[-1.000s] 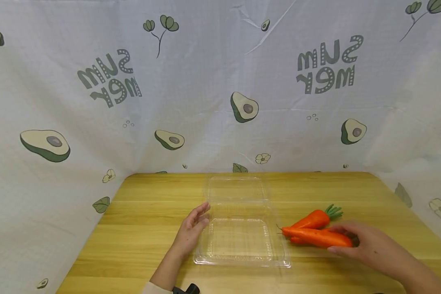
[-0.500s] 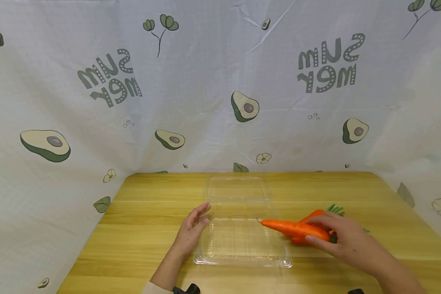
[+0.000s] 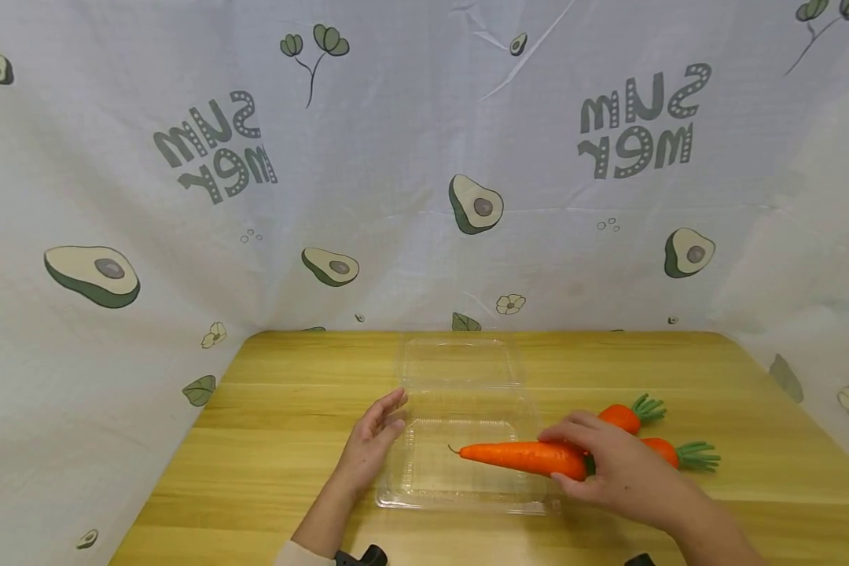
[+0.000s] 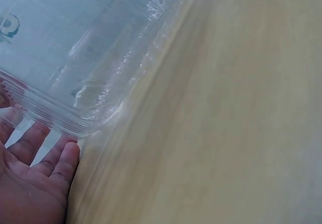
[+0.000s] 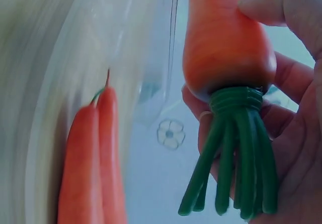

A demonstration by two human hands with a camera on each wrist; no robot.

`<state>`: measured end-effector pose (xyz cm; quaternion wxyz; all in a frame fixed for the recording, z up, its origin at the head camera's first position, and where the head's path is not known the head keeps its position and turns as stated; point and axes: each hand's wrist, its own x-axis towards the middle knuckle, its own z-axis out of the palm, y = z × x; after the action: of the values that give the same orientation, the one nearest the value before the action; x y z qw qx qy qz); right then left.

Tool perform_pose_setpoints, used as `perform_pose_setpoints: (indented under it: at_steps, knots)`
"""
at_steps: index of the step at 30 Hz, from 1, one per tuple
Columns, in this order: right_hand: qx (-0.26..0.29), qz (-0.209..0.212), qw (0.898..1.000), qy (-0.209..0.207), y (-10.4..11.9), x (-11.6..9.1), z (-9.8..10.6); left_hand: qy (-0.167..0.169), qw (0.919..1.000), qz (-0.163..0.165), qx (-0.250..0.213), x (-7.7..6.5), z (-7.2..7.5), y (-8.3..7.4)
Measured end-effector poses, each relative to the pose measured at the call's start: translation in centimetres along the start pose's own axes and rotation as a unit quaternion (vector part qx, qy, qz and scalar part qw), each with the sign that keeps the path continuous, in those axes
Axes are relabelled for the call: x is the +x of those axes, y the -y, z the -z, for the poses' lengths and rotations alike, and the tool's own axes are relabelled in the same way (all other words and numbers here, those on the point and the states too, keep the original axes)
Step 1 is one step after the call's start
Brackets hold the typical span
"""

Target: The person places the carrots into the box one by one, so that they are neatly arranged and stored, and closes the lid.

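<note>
My right hand (image 3: pixel 622 472) grips an orange carrot (image 3: pixel 523 456) near its thick end, thumb on one side and fingers on the other. The thin tip points left over a clear plastic clamshell container (image 3: pixel 460 501), which lies unfolded with its lid (image 3: pixel 460 363) toward the back. In the right wrist view the held carrot's green stalks (image 5: pixel 244 148) hang by the palm. My left hand (image 3: pixel 368 440) is at the container's left side, fingers loosely extended; in the left wrist view its fingertips are right at the container's corner (image 4: pixel 85 118).
Two more carrots, one behind (image 3: pixel 619 417) and one nearer (image 3: pixel 661 450), lie on the wooden table (image 3: pixel 290 440) to the right, partly hidden by my right hand. A pale curtain with avocado prints (image 3: pixel 396 157) hangs along the table's back and sides.
My right hand has lifted the carrot off the other two and carried it left, over the container's right part. The left hand has stayed in place.
</note>
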<state>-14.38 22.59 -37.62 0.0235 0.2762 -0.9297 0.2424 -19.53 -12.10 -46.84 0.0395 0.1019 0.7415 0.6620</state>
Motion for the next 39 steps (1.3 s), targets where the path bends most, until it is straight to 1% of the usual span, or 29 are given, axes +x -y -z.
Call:
perform_pose_setpoints:
  at_steps: [3,8,14,17,22,30,39]
  knots:
    - [0.007,0.005,1.000,0.010,0.9,0.8,-0.2,-0.004,1.0000,0.000,0.002,-0.1,0.0,-0.1]
    - [-0.008,0.023,0.999,0.024,2.3,2.0,-0.3,-0.019,0.9998,0.002,-0.003,-0.1,-0.1,-0.2]
    - [-0.006,0.038,0.997,0.060,3.0,3.1,-0.9,-0.029,0.9996,-0.001,-0.001,0.0,-0.2,-0.2]
    - [-0.005,0.035,0.996,0.079,3.1,3.4,-1.3,-0.034,0.9994,-0.001,-0.001,0.0,-0.2,-0.1]
    - [-0.010,0.016,0.994,0.106,3.2,3.6,-2.0,-0.040,0.9992,-0.002,-0.002,0.0,-0.2,0.0]
    - [-0.005,0.015,0.994,0.107,3.6,3.8,-2.8,-0.043,0.9988,-0.013,-0.019,0.1,-0.2,0.1]
    - [0.001,-0.016,0.992,0.122,3.9,4.1,-3.0,-0.047,0.9987,-0.009,-0.015,0.0,-0.2,0.1]
